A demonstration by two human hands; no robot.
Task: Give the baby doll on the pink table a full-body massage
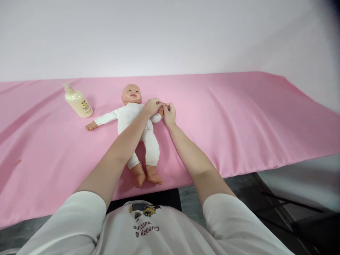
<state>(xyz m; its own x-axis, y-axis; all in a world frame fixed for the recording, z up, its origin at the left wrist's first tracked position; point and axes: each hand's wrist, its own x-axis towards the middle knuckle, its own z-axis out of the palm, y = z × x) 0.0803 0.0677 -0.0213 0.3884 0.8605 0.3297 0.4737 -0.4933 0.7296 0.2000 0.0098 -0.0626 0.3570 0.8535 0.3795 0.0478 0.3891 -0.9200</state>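
Observation:
A baby doll point(130, 115) with a white cloth body lies on its back, head toward the far edge and feet toward me. My left hand point(153, 107) reaches across its chest, and my right hand point(169, 114) comes in from the other side. Both hands meet at the doll's hand on the right, their fingers closed in a pinch around its small fingers. Part of that doll hand shows between my hands; the rest is covered. The doll's other arm stretches out to the left, away from my hands.
A cream-coloured pump bottle point(79, 102) stands left of the doll, beyond its outstretched arm. The pink tablecloth point(239, 124) is wrinkled and hangs over the near edge. A white wall point(170, 35) rises behind, and dark metal bars show at lower right.

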